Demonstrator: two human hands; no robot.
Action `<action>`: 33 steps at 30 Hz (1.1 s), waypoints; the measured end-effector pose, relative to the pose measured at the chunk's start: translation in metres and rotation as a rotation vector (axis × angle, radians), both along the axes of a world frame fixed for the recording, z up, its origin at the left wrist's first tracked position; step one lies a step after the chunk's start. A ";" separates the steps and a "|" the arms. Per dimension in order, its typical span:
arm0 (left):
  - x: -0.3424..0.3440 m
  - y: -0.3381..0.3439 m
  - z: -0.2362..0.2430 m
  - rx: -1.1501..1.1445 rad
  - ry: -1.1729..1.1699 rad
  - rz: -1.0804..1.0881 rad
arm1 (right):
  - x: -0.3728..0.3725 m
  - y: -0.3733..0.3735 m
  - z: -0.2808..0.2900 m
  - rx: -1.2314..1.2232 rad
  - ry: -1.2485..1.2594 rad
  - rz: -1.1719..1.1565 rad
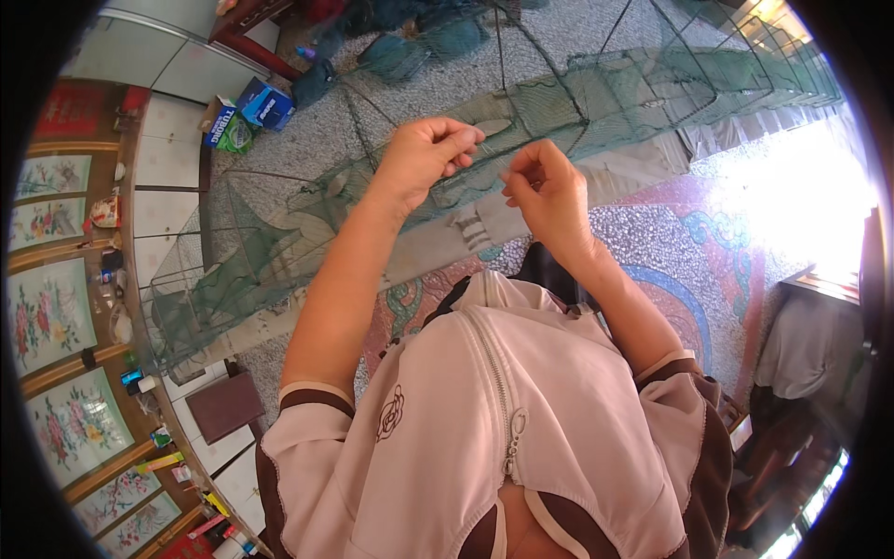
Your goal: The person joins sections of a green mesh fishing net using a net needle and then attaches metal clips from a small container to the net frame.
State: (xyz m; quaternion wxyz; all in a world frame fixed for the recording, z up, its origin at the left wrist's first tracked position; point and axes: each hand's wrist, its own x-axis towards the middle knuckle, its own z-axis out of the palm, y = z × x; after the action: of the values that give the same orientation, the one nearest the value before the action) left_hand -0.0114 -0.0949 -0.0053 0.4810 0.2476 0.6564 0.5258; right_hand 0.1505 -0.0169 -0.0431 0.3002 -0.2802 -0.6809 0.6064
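Note:
My left hand (430,160) is raised at the centre, thumb and index finger pinched on a thin pale line (487,146), hard to make out against the mesh. My right hand (544,193) is just right of it and a little lower, fingers curled with the fingertips together; what they hold is too small to tell. Beneath both hands a long green mesh net (635,91) with dark frame hoops stretches diagonally from lower left to upper right, on a pale grey strip (405,254) of unclear material.
Blue and green cardboard boxes (265,101) stand at upper left near dark bundled netting (419,51). A cabinet (70,419) with floral panels and small items runs along the left, beside a brown flat pad (224,408). Grey cloth (799,345) hangs at the right. The floor (643,242) is patterned.

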 end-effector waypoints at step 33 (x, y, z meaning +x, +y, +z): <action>0.032 -0.025 0.033 0.256 0.245 -0.234 | -0.027 0.037 0.130 1.064 0.146 0.191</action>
State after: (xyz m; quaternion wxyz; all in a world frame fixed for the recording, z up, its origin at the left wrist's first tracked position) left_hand 0.0210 -0.1202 0.0275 0.4201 0.4432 0.6046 0.5114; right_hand 0.1237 0.0200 0.0869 0.3907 0.0162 -0.8935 0.2207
